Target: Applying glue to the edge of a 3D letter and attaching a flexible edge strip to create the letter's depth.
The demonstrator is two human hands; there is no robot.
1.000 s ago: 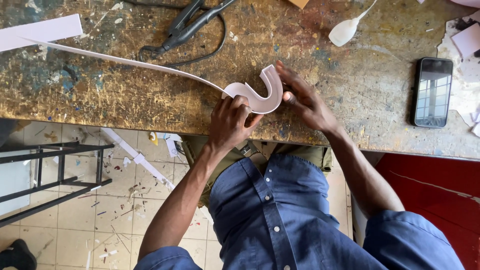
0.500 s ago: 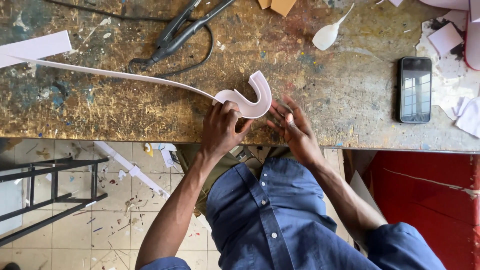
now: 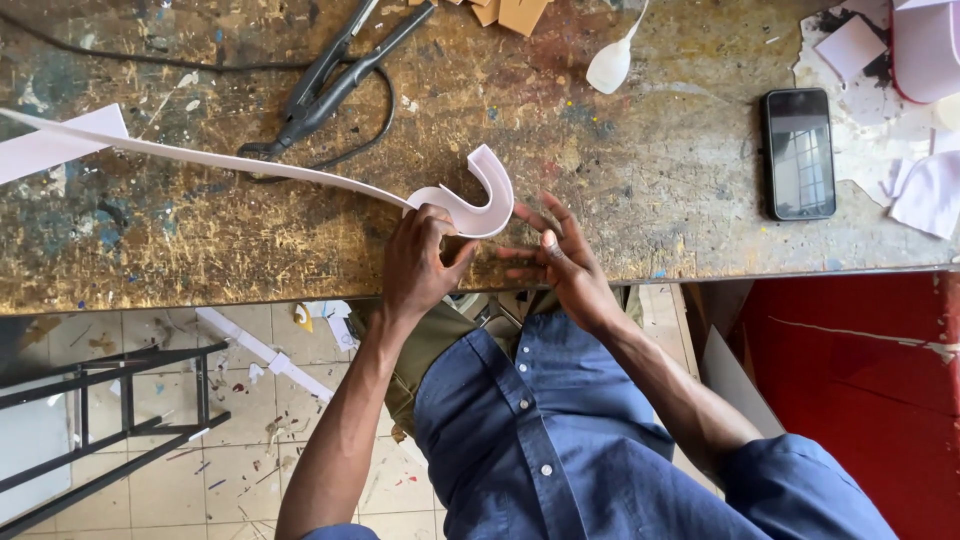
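Note:
A long white flexible strip (image 3: pixel 250 168) runs across the worn workbench (image 3: pixel 620 190) from the left edge and ends in a curled hook (image 3: pixel 487 205) near the bench's front. My left hand (image 3: pixel 420 262) pinches the strip just before the curl, thumb and fingers closed on it. My right hand (image 3: pixel 560 258) is beside the hook, just below and right of it, fingers spread and not touching the strip.
Black long-handled pliers (image 3: pixel 340 75) with a cable lie at the back. A dark phone (image 3: pixel 799 152) lies on the right, white scraps (image 3: pixel 925 190) beyond it. A white spoon-shaped piece (image 3: pixel 610 65) is near the back. A black metal frame (image 3: pixel 110 430) stands on the tiled floor.
My right hand has let go of the curled end and pulled back toward the bench edge. The left hand keeps its hold on the strip.

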